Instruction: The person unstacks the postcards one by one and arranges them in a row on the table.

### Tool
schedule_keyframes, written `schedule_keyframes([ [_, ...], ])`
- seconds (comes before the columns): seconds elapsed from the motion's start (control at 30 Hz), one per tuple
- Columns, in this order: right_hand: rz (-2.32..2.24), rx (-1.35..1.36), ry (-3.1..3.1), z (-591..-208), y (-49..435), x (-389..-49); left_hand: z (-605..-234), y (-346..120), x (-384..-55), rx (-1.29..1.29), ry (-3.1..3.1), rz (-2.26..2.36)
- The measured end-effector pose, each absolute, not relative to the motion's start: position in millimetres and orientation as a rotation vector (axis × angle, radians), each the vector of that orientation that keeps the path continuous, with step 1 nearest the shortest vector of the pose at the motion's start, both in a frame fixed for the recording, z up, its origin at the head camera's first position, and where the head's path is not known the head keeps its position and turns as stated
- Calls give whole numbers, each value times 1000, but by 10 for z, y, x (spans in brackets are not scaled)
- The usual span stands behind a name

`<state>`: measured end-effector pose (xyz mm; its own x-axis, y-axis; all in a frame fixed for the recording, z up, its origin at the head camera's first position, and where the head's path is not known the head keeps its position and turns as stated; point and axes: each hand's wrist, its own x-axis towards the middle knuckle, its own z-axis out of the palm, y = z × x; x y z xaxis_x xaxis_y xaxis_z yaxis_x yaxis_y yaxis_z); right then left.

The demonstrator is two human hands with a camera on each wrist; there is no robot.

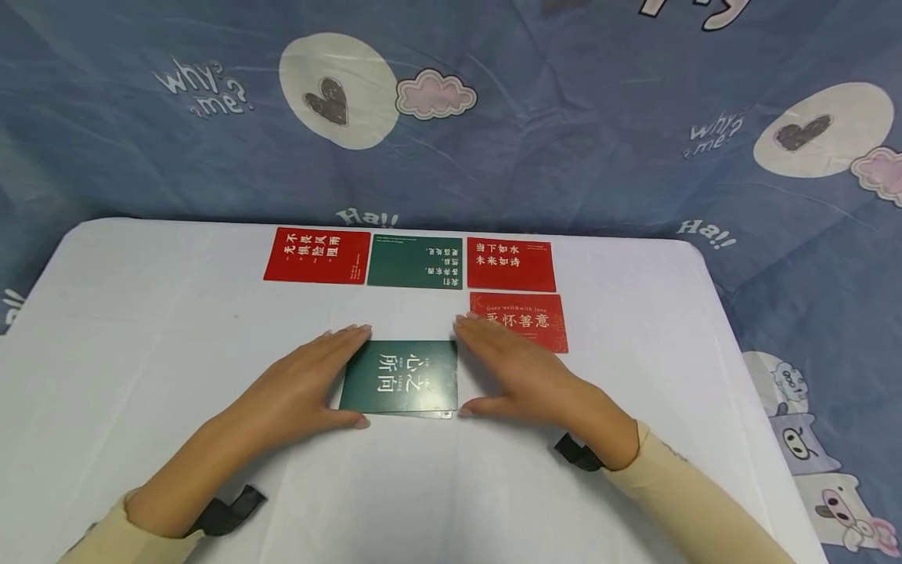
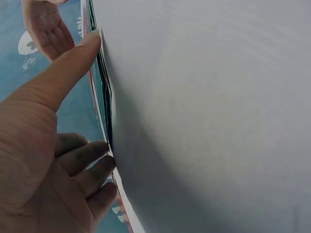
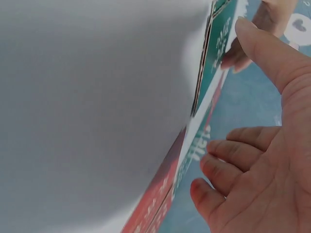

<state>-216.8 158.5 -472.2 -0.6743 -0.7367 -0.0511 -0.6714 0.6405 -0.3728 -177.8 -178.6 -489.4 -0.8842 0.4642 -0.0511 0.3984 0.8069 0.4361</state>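
Note:
A small stack of cards with a green top card [image 1: 433, 395] lies flat on the white table, white Chinese characters turned sideways on it. A paler card edge pokes out along its near side. My left hand [image 1: 299, 384] rests along the stack's left end, thumb at the near corner and straight fingers at the far one. In the left wrist view, the thumb [image 2: 77, 63] is right at the card edges. On the opposite end, my right hand [image 1: 524, 372] spreads thumb and fingers beside the stack. Its fingertips overlap the left part of a red card [image 1: 539, 338].
Along the far side of the white table [image 1: 162, 313] lie a red card [image 1: 317, 270], a green card [image 1: 402, 262] and another red card [image 1: 528, 274] in a row. A blue printed cloth [image 1: 550, 157] hangs behind the table.

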Motion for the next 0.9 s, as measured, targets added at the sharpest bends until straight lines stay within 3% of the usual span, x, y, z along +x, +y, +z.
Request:
schedule_keyframes([
  [0.9,-429,-1214,2632,-4843,1296,-2070,-4902,-1818,-1744,770,2880,678],
])
